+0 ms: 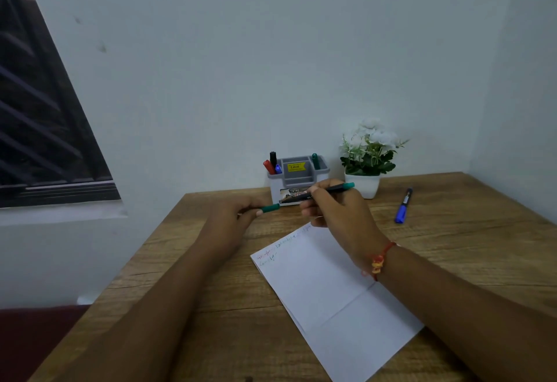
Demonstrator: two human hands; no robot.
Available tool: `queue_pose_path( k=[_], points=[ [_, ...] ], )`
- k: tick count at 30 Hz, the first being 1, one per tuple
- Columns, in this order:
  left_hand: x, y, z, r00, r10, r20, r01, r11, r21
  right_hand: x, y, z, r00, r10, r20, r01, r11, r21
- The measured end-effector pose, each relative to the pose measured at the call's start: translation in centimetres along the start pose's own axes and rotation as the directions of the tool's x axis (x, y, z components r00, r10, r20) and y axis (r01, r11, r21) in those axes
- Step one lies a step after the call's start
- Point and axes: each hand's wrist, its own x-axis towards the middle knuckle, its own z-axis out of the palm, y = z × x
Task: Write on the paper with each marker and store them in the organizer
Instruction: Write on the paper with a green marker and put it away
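right hand [337, 210]: fingers curled round the green marker [331, 189], gripped mid-barrel in a pen hold, lifted off the sheet and in front of the organizer.
left hand [232, 216]: fingertips pinch the green cap [270, 208], open end facing the marker.
why held so: cap and barrel are roughly in line with a small gap between them. That is the pose for pulling a cap off or pushing it on, and I can't tell which.
green marker look: black barrel, green end plug pointing up and right. The tip end is hidden behind the hand.
paper [331, 291]: white, creased across the middle, lies angled on the table [180, 291] under the right wrist. Short coloured scribbles along the top edge, red and green visible, too small to read.
organizer [324, 167]: grey and white box with a yellow sticker, against the wall and within easy reach. Red marker [268, 167], black marker [273, 158] and a small blue marker [278, 169] stand in the left slot. Another green one [315, 161] stands in the right slot.
loose blue marker [403, 207]: capped, lies on the table right of the plant pot [364, 184], well apart from the paper. Likely not yet used.
progress: judging by the layout, mostly done, with two markers not yet stored.
risk: a misaligned cap smears ink on the fingers.
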Motion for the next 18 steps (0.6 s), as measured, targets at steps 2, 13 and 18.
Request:
queue_pose_path(
  k=[2, 13, 18],
  points=[
    [-0.1, 0.2, 0.1, 1.0, 0.006, 0.006, -0.006, 1.0, -0.003, 0.0, 0.0, 0.0, 1.0, -0.007, 0.01, 0.007, 1.0, 0.004],
    [-0.3, 1.2, 0.0, 0.999, 0.015, 0.034, -0.013, 0.999, -0.04, 0.2, 0.2, -0.1, 0.999, -0.003, 0.033, 0.003, 1.0, -0.018],
    [-0.6, 1.8, 0.0, 0.999, 0.017, 0.05, -0.008, 0.984, -0.175, 0.3, 0.3, -0.1, 0.999, 0.023, 0.041, -0.023, 1.0, 0.004]
  ],
)
